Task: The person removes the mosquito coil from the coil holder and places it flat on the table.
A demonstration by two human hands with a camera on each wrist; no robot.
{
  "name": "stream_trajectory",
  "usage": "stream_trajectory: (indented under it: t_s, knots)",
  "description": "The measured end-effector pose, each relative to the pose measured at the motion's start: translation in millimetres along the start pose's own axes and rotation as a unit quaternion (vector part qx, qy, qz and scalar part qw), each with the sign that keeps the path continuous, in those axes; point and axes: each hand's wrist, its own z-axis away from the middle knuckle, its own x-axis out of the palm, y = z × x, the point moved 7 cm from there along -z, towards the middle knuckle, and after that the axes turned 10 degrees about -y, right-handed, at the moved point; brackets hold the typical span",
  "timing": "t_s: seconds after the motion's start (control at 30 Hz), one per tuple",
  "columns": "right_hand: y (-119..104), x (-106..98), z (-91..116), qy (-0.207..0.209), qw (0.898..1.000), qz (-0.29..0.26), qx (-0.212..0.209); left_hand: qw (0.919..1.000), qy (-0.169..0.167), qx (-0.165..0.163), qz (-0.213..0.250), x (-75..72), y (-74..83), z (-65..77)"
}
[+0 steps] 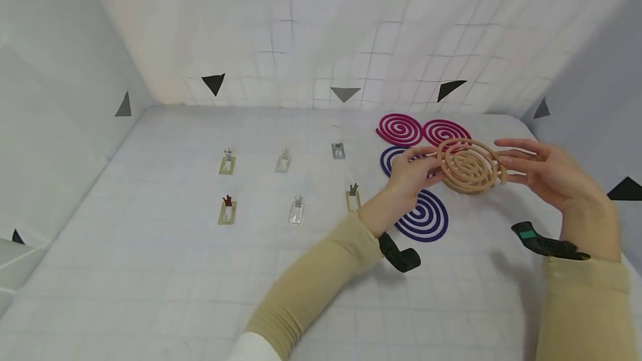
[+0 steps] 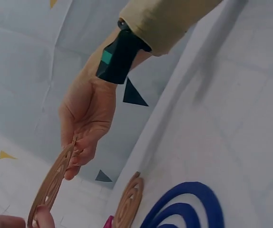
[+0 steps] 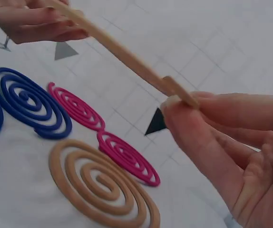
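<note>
A tan mosquito coil [image 3: 127, 59] is held up off the table, tilted, between both hands. My left hand [image 1: 407, 180] pinches its left edge; in the left wrist view only parts of this hand show at the lower left. My right hand [image 1: 557, 174] pinches the opposite edge between thumb and fingers, clearest in the right wrist view. A second tan coil [image 3: 113, 190] lies flat on the table beneath, partly hidden in the head view. Around it lie two pink coils [image 1: 399, 129] and two blue coils [image 1: 422, 216]. The left forearm and hand partly cover the blue ones.
Several small metal coil stands [image 1: 227, 165] with upright prongs stand in two rows left of the hands; one stand [image 1: 353, 199] is close to the left forearm. Light walls with dark triangle markers [image 1: 214, 83] enclose the white table [image 1: 175, 283] at back and sides.
</note>
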Motion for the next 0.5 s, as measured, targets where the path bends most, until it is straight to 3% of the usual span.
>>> stream_trajectory:
  t_s: [0.27,0.5]
  knots:
    - [23.6,-16.6,2.8,-0.022,0.997,0.071,0.028,0.9971,-0.040,-0.045,-0.047,-4.6,-25.2,2.0]
    - [40.9,-27.3,9.6,-0.043,0.991,0.122,0.034,0.9884,-0.072,-0.091,-0.098,-4.4,-37.1,4.0]
